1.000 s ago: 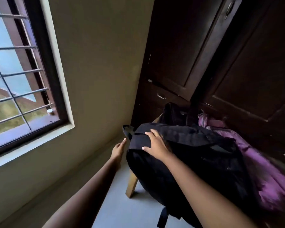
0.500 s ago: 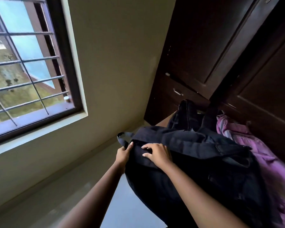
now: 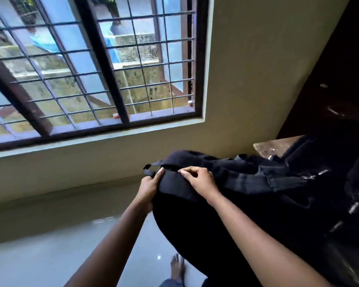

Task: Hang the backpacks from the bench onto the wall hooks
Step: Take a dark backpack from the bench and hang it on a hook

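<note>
A large black backpack (image 3: 247, 204) fills the lower right, lifted off the wooden bench (image 3: 272, 147), whose pale corner shows behind it. My left hand (image 3: 149, 186) grips the bag's top left edge, just below its carry loop (image 3: 151, 166). On top of the bag, my right hand (image 3: 199, 181) holds the fabric with curled fingers. Another dark bag (image 3: 356, 183) lies at the far right, partly hidden. No wall hooks are in view.
A barred window (image 3: 91, 69) takes up the upper left of a beige wall (image 3: 257, 69). Dark wooden doors (image 3: 340, 79) stand at the right. A glossy tiled floor (image 3: 60, 245) lies below, with my bare foot (image 3: 177, 268) on it.
My left hand has gone from beside the bag to gripping its top edge. The right hand's fingers have curled. The bag has come off the bench and the view has swung left toward the window.
</note>
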The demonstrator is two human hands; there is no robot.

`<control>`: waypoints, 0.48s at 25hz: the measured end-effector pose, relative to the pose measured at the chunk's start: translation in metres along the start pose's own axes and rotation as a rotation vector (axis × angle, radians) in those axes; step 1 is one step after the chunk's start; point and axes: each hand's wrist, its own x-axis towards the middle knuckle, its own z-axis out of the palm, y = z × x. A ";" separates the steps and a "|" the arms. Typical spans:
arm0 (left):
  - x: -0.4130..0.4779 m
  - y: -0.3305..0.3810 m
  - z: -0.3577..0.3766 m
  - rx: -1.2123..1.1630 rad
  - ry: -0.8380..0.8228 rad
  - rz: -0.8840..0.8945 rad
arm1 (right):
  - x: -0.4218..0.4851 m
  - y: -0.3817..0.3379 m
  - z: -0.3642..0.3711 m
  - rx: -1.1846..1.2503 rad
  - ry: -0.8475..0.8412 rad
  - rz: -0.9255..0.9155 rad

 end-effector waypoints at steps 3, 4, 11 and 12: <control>-0.036 0.008 -0.045 0.037 0.093 0.059 | -0.022 -0.023 0.033 0.085 -0.085 0.013; -0.043 0.010 -0.050 0.078 0.103 0.071 | -0.027 -0.027 0.039 0.104 -0.089 0.027; -0.057 -0.052 -0.013 0.397 0.048 -0.023 | -0.079 0.011 0.005 0.155 0.050 0.207; -0.056 -0.058 -0.009 0.387 0.055 -0.010 | -0.085 0.014 -0.009 0.178 0.094 0.223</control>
